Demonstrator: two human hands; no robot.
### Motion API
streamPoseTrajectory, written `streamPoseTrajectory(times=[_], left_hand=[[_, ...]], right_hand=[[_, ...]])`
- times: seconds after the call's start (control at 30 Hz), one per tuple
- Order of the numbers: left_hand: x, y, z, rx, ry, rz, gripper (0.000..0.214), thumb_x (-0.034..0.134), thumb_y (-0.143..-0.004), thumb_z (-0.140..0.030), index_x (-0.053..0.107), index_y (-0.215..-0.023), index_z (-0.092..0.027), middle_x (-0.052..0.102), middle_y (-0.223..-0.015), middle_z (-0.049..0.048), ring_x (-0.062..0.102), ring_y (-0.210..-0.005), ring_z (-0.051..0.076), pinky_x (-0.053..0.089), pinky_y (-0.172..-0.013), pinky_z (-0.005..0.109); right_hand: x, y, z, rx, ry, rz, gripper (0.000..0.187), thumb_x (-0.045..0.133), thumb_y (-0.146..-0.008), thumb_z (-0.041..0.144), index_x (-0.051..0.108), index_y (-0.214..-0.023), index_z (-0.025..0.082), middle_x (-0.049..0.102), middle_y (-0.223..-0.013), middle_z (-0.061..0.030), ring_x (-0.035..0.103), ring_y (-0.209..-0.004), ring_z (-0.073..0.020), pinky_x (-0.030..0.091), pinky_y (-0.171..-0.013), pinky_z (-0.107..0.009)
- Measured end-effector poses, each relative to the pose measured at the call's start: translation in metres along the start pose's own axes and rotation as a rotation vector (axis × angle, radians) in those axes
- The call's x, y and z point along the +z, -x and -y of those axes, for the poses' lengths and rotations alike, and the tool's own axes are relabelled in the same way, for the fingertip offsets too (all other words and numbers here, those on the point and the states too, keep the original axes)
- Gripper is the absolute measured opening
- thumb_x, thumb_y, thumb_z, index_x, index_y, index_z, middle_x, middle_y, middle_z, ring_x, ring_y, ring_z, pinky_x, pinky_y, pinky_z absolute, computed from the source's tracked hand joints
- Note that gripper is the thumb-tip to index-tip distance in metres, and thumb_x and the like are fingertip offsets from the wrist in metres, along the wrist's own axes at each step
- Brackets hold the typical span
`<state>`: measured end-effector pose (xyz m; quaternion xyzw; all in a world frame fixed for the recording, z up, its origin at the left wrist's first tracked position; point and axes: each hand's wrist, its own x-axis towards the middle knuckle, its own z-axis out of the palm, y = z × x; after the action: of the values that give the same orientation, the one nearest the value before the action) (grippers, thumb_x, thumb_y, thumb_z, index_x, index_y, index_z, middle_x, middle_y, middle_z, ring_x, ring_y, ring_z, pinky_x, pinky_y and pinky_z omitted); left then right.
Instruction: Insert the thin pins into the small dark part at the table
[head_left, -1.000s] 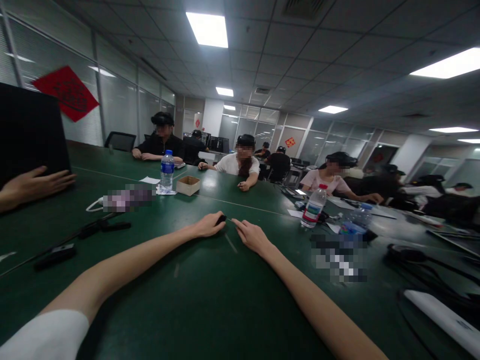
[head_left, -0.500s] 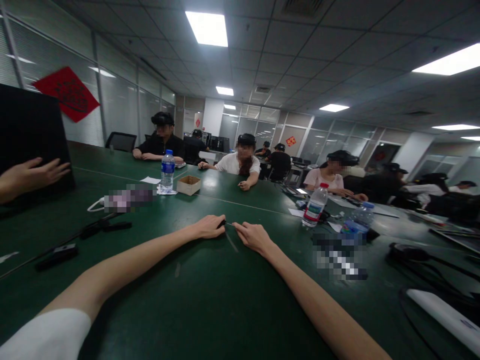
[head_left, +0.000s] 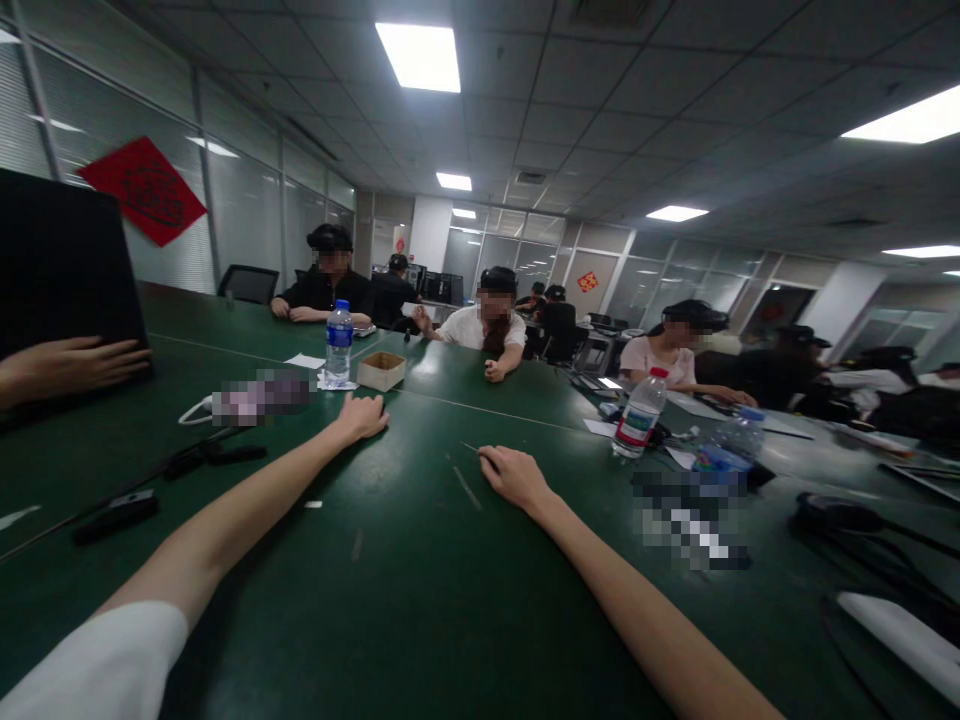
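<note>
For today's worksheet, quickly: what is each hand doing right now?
Left hand: curled palm-down on the dark green table; contents cannot be told.
Right hand: closed, pinching a thin dark stick.

Slender dark pin (head_left: 471, 447), nearly level at the green tabletop (head_left: 420, 580), one end in the right hand (head_left: 516, 476).

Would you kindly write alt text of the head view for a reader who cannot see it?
Two bare arms stretch over a dark green table: the left hand lies near a small brown cardboard box, the right hand touches a thin pale sliver. Other people sit along the far side, beside clear plastic water bottles.
</note>
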<state>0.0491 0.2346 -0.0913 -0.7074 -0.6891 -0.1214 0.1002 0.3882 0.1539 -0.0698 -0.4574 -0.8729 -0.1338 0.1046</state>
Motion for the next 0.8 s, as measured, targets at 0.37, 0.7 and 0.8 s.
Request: streamPoseTrajectory(times=[0.37, 0.7, 0.8], left_hand=[[0.013, -0.005, 0.088, -0.209, -0.017, -0.028, 0.05, 0.033, -0.08, -0.047, 0.057, -0.103, -0.011, 0.063, -0.101, 0.0205, 0.056, -0.098, 0.036, 0.006, -0.097, 0.067], [0.014, -0.007, 0.089, -0.232, 0.001, -0.025, 0.049, 0.034, -0.078, -0.049, 0.058, -0.101, -0.012, 0.064, -0.1, 0.0193, 0.057, -0.096, 0.036, 0.015, -0.096, 0.067], [0.013, -0.007, 0.089, -0.231, -0.002, -0.031, 0.049, 0.034, -0.078, -0.05, 0.059, -0.099, -0.013, 0.064, -0.1, 0.0189, 0.057, -0.095, 0.036, 0.013, -0.096, 0.066]], right_hand=[[0.002, -0.001, -0.002, 0.023, -0.063, -0.009, 0.037, 0.03, -0.094, 0.039, 0.057, -0.114, 0.024, 0.064, -0.097, -0.0042, 0.059, -0.082, -0.0145, 0.04, -0.07, -0.023], [0.002, -0.001, -0.002, 0.035, -0.082, -0.003, 0.037, 0.029, -0.093, 0.039, 0.057, -0.114, 0.024, 0.064, -0.097, -0.0045, 0.058, -0.083, -0.0142, 0.04, -0.071, -0.023], [0.001, -0.001, -0.002, 0.032, -0.086, 0.0, 0.037, 0.03, -0.093, 0.039, 0.057, -0.114, 0.024, 0.064, -0.098, -0.0044, 0.059, -0.084, -0.0141, 0.04, -0.071, -0.022]])
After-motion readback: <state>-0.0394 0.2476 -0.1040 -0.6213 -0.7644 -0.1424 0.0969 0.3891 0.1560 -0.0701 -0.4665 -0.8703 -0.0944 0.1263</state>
